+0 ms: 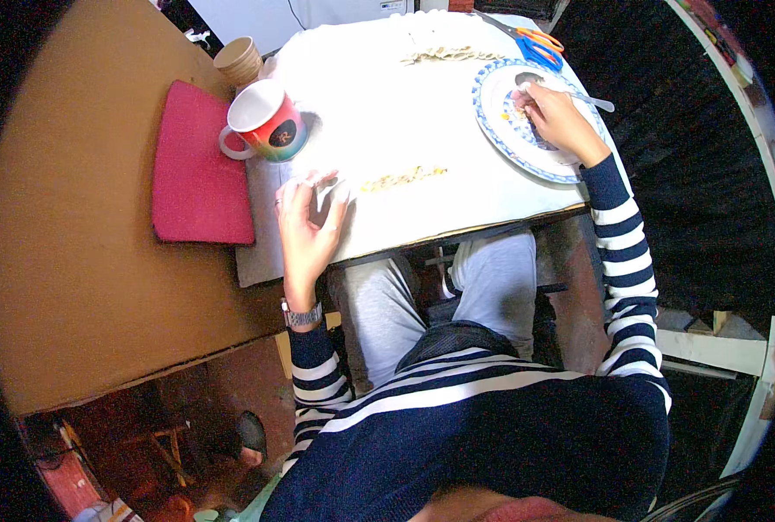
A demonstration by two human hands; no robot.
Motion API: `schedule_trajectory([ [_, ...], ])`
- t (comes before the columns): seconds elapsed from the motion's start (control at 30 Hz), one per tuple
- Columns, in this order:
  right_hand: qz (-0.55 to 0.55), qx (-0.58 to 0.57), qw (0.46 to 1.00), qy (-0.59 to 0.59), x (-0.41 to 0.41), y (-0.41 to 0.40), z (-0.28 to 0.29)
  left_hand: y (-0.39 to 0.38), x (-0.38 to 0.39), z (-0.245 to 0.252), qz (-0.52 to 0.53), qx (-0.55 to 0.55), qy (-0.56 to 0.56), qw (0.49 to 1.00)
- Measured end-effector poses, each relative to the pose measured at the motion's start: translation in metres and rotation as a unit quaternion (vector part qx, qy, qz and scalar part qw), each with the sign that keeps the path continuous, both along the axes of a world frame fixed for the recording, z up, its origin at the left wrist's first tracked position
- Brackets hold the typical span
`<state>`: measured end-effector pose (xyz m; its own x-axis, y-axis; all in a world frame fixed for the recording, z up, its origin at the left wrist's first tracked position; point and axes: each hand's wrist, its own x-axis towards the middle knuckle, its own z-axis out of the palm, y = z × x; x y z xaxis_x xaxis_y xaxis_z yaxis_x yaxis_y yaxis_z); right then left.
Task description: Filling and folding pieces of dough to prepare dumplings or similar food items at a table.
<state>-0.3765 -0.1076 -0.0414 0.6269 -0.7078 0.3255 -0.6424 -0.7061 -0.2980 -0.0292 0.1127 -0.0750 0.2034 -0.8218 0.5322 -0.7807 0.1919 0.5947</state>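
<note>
My right hand (560,121) reaches over a blue-and-white plate (492,134), its fingertips bent together near small yellow-orange bits on it. Whether anything is pinched between them is hard to see. A spoon (593,101) lies across the plate with its handle past the rim. Close to the table's front left, my left hand (311,218) rests with fingers apart and nothing in it. To its right a narrow row of small pale and yellow pieces (404,178) lies on the white surface (387,117). Beyond the left hand stands a red-to-blue mug (267,124).
Scissors with orange and blue handles (537,49) lie behind the plate. A pale twisted strip (453,55) lies at the table's back. On the left are a ribbed beige cup (239,60), a red flat pad (201,169) and a brown tabletop (81,196).
</note>
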Motion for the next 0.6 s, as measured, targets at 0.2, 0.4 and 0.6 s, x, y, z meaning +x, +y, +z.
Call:
schedule_trajectory([
  [0.2,0.036,-0.037,0.999,-0.002,0.001,0.005,0.011,0.001,0.001,0.0,-0.002,0.011,0.01,1.0],
  [0.4,0.053,0.018,0.997,0.057,0.005,0.005,0.008,0.001,-0.002,0.004,-0.004,0.01,-0.011,1.0],
  [0.6,0.037,-0.072,0.997,0.007,0.014,0.018,0.001,0.0,-0.001,0.002,-0.007,0.006,-0.013,1.0],
])
